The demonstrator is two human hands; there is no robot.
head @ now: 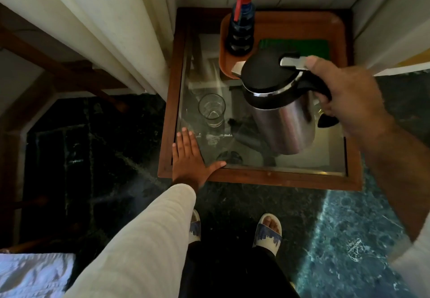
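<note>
The right hand (344, 97) grips the kettle (279, 109) by its handle, holding it tilted above the glass-topped bench (279, 178), right of the glass (211, 110). The left hand (189, 158) rests flat, fingers straight, on the bench's near-left corner.

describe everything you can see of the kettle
The kettle has a brushed steel body, a black domed lid that looks shut, a silver lid lever and a black handle. The right hand grips the handle, thumb on the lever, holding it tilted above the glass-topped table.
</note>
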